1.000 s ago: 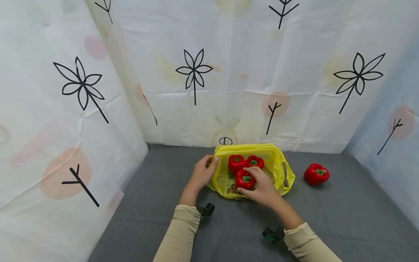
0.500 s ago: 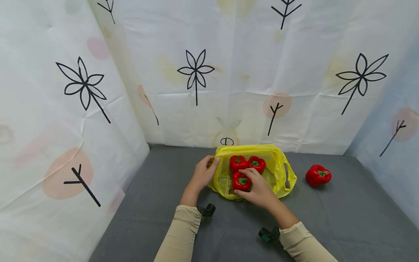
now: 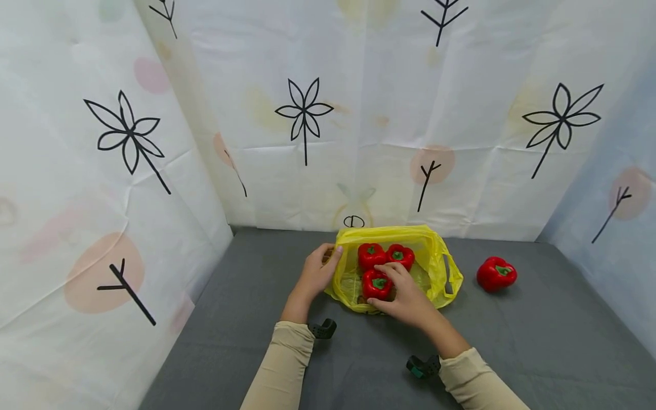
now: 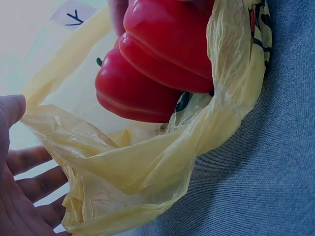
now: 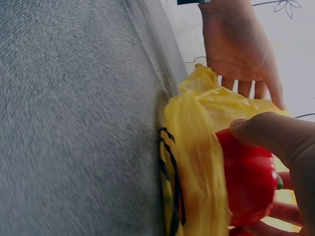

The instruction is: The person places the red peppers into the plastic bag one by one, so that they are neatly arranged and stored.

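A yellow plastic bag (image 3: pixel 384 234) lies with its mouth wide open towards me. My left hand (image 3: pixel 314 274) holds the bag's left rim, with the thumb on the inner side and the fingers behind the film. Inside the bag, my right hand (image 3: pixel 406 295) grips a red bell pepper (image 3: pixel 376 285) between thumb and fingers, its green stem facing up. Just behind it sit two more red bell peppers, one on the left (image 3: pixel 370 255) and one on the right (image 3: pixel 401 255). In the right wrist view the right thumb (image 5: pixel 275 132) presses on the gripped pepper's side.
Another red bell pepper (image 3: pixel 496 274) lies on the grey cloth-covered table (image 3: pixel 543 330), to the right of the bag. A loop handle (image 3: pixel 450 273) stands at the bag's right side. White patterned cloth (image 3: pixel 359 114) hangs behind and at both sides.
My right hand has shifted slightly left inside the bag with the gripped pepper, mostly during the first half second. The left hand keeps its hold on the rim.
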Action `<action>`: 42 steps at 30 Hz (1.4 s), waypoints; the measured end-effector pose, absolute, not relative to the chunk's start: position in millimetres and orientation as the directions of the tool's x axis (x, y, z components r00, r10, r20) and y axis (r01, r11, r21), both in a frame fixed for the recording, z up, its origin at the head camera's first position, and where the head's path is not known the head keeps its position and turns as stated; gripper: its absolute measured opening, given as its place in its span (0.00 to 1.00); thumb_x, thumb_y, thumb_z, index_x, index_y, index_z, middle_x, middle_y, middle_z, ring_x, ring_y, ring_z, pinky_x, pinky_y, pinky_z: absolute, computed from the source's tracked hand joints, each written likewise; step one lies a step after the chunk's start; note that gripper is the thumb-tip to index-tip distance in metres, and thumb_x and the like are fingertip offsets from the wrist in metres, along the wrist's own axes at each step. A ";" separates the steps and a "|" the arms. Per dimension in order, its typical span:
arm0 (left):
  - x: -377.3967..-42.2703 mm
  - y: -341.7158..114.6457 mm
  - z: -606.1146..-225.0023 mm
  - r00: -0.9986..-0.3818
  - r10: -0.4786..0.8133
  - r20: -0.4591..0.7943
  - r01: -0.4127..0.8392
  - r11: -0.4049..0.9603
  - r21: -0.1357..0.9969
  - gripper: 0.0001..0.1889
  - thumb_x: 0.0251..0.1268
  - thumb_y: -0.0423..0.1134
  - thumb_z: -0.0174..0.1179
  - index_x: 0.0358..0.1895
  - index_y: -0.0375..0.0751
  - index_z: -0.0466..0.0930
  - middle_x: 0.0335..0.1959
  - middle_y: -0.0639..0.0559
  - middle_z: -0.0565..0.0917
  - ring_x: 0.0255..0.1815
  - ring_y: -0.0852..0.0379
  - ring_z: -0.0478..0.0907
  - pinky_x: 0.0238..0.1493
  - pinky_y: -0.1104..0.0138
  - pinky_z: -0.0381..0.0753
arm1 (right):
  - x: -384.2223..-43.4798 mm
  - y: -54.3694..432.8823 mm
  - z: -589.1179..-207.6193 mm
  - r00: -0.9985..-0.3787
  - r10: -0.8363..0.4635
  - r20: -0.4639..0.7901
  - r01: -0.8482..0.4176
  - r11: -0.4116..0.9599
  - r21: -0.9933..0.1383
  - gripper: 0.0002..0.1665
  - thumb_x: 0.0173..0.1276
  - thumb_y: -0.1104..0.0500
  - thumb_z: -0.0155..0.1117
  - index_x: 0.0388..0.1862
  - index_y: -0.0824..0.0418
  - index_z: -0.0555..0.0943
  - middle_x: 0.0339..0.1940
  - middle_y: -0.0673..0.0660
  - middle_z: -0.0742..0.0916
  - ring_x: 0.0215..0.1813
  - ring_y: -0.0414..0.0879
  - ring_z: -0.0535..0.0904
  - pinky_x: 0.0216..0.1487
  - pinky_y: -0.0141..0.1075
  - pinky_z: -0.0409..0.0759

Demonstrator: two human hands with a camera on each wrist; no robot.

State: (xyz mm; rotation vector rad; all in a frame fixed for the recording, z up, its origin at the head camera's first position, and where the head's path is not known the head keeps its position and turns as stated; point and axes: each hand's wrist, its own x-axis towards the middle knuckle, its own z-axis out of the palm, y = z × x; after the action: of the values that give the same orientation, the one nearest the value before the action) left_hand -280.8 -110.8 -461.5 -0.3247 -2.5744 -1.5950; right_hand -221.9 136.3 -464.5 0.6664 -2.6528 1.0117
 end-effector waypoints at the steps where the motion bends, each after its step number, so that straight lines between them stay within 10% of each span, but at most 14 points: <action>1: -281.2 -111.2 -462.2 -0.973 0.130 0.190 0.228 0.433 0.872 0.27 0.84 0.63 0.50 0.68 0.48 0.80 0.64 0.44 0.83 0.66 0.43 0.80 0.67 0.45 0.81 | -220.9 137.9 -462.8 -0.874 -0.332 0.355 -0.485 0.661 -0.574 0.42 0.62 0.50 0.85 0.72 0.62 0.78 0.64 0.60 0.80 0.62 0.56 0.80 0.61 0.57 0.85; 26: -278.8 -113.8 -461.0 -0.975 0.127 0.183 0.220 0.423 0.879 0.29 0.83 0.65 0.49 0.68 0.48 0.80 0.65 0.43 0.83 0.67 0.43 0.80 0.67 0.44 0.80 | -210.8 277.6 -435.4 -0.832 -0.039 0.554 -0.346 0.816 -0.462 0.28 0.65 0.63 0.79 0.62 0.70 0.83 0.63 0.72 0.80 0.59 0.69 0.78 0.52 0.69 0.80; 42: -278.7 -111.7 -461.2 -0.971 0.148 0.188 0.234 0.430 0.872 0.31 0.83 0.66 0.48 0.69 0.46 0.79 0.66 0.42 0.82 0.67 0.43 0.80 0.68 0.45 0.80 | -226.1 348.4 -448.4 -0.962 0.127 0.241 -0.001 0.882 -0.471 0.49 0.76 0.43 0.68 0.79 0.75 0.63 0.73 0.86 0.66 0.69 0.83 0.64 0.63 0.79 0.69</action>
State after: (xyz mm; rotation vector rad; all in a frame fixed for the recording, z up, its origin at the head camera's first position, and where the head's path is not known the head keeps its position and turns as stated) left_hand -278.7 -111.7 -461.2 -0.3469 -2.5859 -1.5971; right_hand -226.1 348.4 -448.4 -0.0952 -2.7856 0.6974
